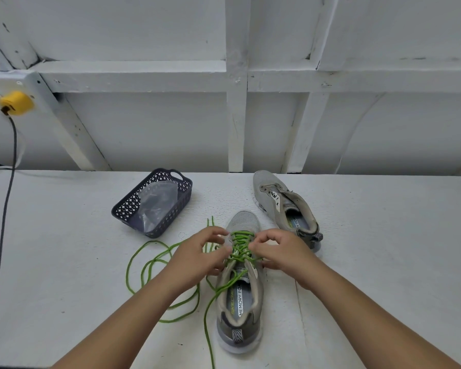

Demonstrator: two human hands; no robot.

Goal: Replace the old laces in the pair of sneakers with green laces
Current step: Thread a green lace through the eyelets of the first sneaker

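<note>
Green lace (240, 243) crisscrosses the near sneaker (239, 288), which lies on the white table (383, 249) with its long axis running straight away from the person, toe far and heel close. Both hands work at the middle eyelets from either flank: the left hand (197, 258) pinches lace at the shoe's left edge with curled fingers, and the right hand (278, 253) does likewise at the right edge, so neither is nearer than the other. Slack lace trails two ways, one end down past the heel toward the near edge, the rest looping in loose coils on the table to the left. My judgement is that the rows need pulling snug along the shoe's axis toward the heel before the top eyelets are threaded. The second sneaker (285, 206), unlaced, lies beyond to the right, angled. A dark perforated basket (133, 206) holding a clear plastic bag (157, 206) sits far left; white panelled wall (234, 102) behind
</note>
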